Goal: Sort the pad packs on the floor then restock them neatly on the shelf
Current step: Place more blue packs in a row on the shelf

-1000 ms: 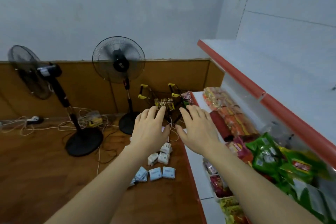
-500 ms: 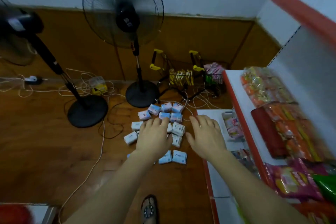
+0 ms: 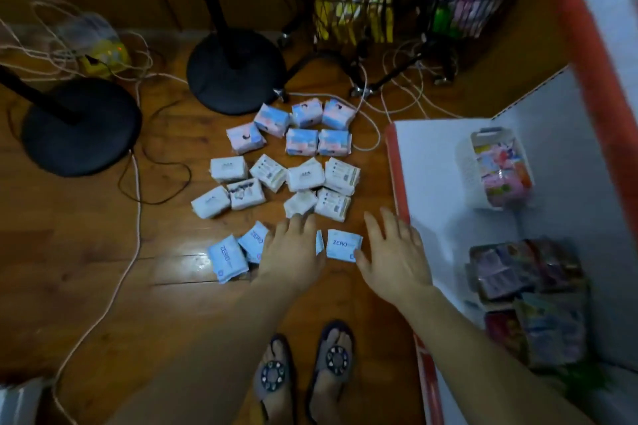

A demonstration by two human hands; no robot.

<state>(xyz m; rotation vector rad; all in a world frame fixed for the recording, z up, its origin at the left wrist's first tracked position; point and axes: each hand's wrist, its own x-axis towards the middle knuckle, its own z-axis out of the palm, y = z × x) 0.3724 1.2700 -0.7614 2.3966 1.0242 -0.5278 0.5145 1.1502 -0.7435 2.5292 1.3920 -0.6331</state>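
Between both hands (image 3: 293,252), ZERO pack (image 3: 343,245)

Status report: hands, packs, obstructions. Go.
Left hand open, over ZERO packs. Right hand open, thumb at one ZERO pack. Nothing gripped. Cables and fan bases beside the pile.

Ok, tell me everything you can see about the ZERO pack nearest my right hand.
The ZERO pack is a small, squarish, soft-looking white wrapper with blue "ZERO" lettering that reads upright from here. It lies flat on the wooden floor, in the row nearest the feet. The right hand touches its right edge, thumb at its lower corner. Another pack's edge sits just left of it.
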